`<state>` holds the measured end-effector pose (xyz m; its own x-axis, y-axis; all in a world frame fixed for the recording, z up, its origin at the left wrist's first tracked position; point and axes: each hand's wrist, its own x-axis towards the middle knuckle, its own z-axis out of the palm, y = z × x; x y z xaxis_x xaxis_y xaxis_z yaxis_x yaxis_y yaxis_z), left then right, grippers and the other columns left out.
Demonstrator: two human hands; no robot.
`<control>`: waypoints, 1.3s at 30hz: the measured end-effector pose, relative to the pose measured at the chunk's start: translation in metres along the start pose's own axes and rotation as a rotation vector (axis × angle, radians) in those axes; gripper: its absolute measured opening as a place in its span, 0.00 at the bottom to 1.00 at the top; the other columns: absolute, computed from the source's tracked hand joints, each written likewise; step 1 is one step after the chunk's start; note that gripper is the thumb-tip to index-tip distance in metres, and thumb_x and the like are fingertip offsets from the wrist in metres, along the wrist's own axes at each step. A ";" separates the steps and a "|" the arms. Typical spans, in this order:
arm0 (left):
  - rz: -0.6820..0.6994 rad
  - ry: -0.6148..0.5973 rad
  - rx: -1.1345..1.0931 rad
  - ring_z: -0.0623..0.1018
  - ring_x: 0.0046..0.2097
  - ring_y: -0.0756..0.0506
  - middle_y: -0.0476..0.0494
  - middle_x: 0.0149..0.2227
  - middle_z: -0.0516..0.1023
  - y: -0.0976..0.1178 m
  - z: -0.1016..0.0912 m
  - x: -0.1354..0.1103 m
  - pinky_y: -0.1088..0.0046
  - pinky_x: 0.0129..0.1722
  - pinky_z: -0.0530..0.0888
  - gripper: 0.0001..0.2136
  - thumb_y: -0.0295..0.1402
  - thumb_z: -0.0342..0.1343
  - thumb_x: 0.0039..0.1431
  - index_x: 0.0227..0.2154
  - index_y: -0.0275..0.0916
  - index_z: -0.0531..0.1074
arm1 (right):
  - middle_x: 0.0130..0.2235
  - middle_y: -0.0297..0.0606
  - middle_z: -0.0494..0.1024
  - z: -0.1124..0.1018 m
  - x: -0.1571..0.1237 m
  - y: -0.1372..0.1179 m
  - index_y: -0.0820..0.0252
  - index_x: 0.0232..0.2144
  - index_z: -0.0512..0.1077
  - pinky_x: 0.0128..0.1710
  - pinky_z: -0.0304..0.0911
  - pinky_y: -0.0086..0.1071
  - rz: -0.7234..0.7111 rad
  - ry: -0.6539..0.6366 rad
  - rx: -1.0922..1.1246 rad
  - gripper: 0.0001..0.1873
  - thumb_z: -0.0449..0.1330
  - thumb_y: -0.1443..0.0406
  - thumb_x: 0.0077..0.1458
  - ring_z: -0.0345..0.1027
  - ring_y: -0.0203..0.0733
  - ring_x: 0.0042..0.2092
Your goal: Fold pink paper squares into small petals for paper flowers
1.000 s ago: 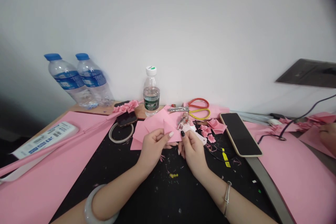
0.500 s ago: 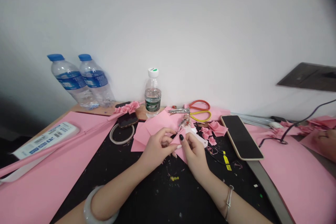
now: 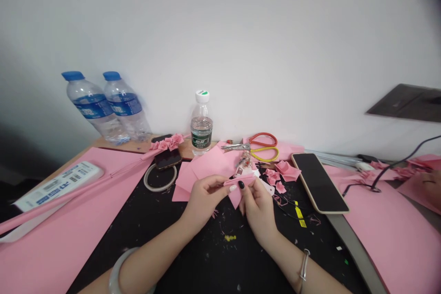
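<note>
My left hand [image 3: 204, 198] and my right hand [image 3: 257, 205] meet over the black mat [image 3: 165, 239], both pinching a small folded piece of pink paper [image 3: 237, 187]. The fingers of each hand are closed on its edges. The paper is lifted slightly off the mat and folded into a narrow shape. Behind it lie loose pink paper squares [image 3: 210, 165]. Small folded pink flowers [image 3: 285, 171] sit just to the right of my right hand.
Two blue-capped water bottles [image 3: 110, 108] and a small bottle [image 3: 201, 124] stand by the wall. Red and yellow scissors [image 3: 260, 147], a phone [image 3: 319, 183], a tape ring [image 3: 160, 177], a second dark phone [image 3: 167, 158] and large pink sheets [image 3: 386, 229] surround the mat. Another person's hand [image 3: 425, 188] shows at the far right.
The pink paper went from a flat triangle held on the table to a narrower folded shape raised between both hands. My hands have drawn closer together.
</note>
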<state>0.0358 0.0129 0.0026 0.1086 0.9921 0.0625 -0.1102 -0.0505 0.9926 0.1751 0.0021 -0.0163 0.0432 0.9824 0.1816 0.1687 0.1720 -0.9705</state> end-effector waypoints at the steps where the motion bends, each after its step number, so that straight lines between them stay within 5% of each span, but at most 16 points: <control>1: 0.009 0.014 0.005 0.77 0.33 0.48 0.46 0.30 0.80 0.001 0.000 -0.001 0.77 0.35 0.72 0.04 0.30 0.60 0.48 0.27 0.35 0.76 | 0.14 0.24 0.62 0.001 0.000 0.000 0.58 0.28 0.61 0.14 0.49 0.23 0.013 -0.029 0.043 0.10 0.52 0.59 0.58 0.54 0.30 0.14; 8: 0.046 0.077 0.030 0.77 0.32 0.47 0.46 0.29 0.81 0.002 -0.002 -0.004 0.77 0.33 0.73 0.04 0.30 0.59 0.49 0.27 0.36 0.77 | 0.18 0.29 0.71 0.007 -0.002 -0.003 0.59 0.33 0.63 0.16 0.63 0.25 0.033 -0.151 0.280 0.10 0.53 0.58 0.57 0.67 0.34 0.17; 17: 0.123 0.107 0.048 0.77 0.31 0.50 0.48 0.27 0.81 0.001 -0.003 -0.007 0.81 0.32 0.73 0.02 0.28 0.59 0.49 0.25 0.37 0.77 | 0.22 0.32 0.75 0.008 -0.003 -0.006 0.59 0.34 0.63 0.17 0.67 0.28 0.052 -0.202 0.379 0.10 0.54 0.58 0.56 0.73 0.39 0.23; 31: 0.106 -0.025 0.037 0.77 0.34 0.47 0.45 0.31 0.80 0.007 0.001 -0.007 0.76 0.34 0.73 0.08 0.33 0.55 0.54 0.31 0.36 0.77 | 0.25 0.36 0.76 0.010 -0.003 -0.011 0.59 0.33 0.65 0.20 0.70 0.34 0.119 -0.193 0.388 0.14 0.57 0.55 0.52 0.74 0.43 0.26; 39: 0.160 0.075 0.209 0.72 0.29 0.51 0.51 0.25 0.74 0.011 -0.004 -0.005 0.80 0.28 0.67 0.08 0.34 0.53 0.56 0.26 0.36 0.73 | 0.21 0.28 0.70 0.004 0.000 -0.012 0.58 0.33 0.62 0.20 0.66 0.28 0.057 -0.142 0.296 0.10 0.58 0.60 0.53 0.68 0.35 0.20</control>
<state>0.0299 0.0078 0.0124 0.0316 0.9750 0.2201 0.0868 -0.2221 0.9712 0.1692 0.0005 -0.0055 -0.0969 0.9878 0.1223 -0.1242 0.1099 -0.9862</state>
